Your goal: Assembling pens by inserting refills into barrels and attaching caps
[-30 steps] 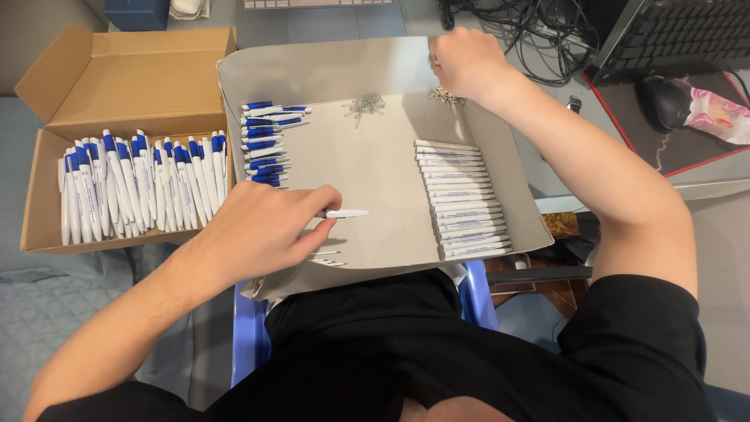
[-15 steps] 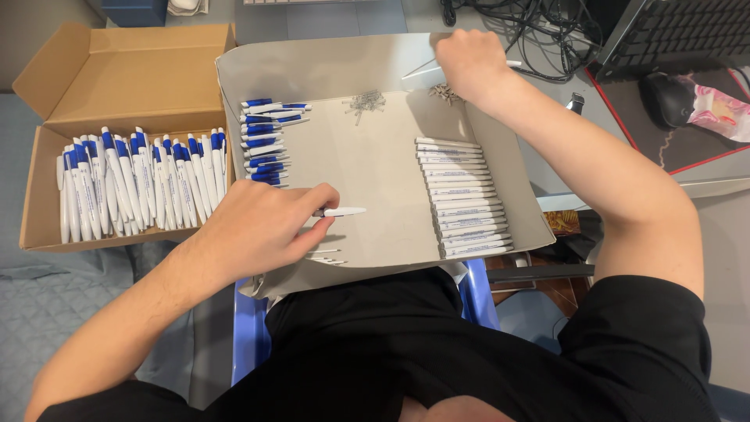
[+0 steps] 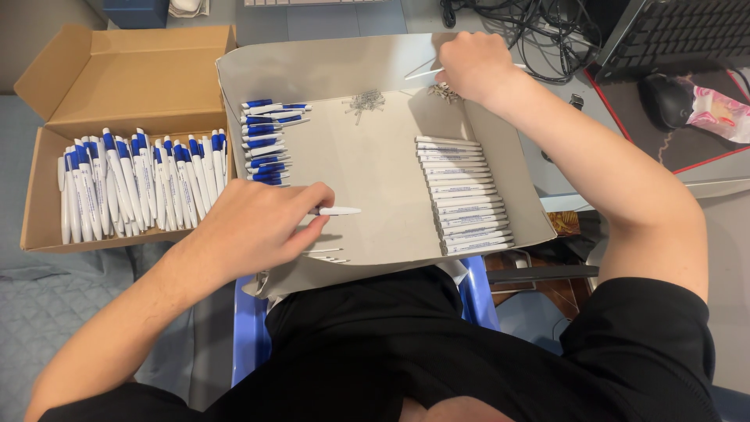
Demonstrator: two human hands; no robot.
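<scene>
The left hand [image 3: 250, 227] is curled, its fingers closed round a white pen barrel [image 3: 337, 211] whose pointed tip juts out to the right, over the near left of the grey tray [image 3: 328, 70]. The right hand [image 3: 469, 64] reaches to the tray's far right corner, fingers pinched on a thin white refill [image 3: 422, 73] just above a small heap of springs [image 3: 445, 92].

By the look of it, the step in hand is pen assembly: barrel held ready, inner part being fetched. The next move calls for bringing the two hands together and lining the thin piece up with the barrel's open end, a fine alignment.

The grey tray lies across the lap. It holds blue and white pen halves [image 3: 269, 141] stacked at its far left, a second cluster of springs [image 3: 364, 100] at far centre, a neat column of white barrels [image 3: 462, 195] on its right, and a few thin refills [image 3: 324, 254] near the left hand. Left of it, an open cardboard box [image 3: 125, 70] holds rows of finished blue and white pens [image 3: 141, 184].
</scene>
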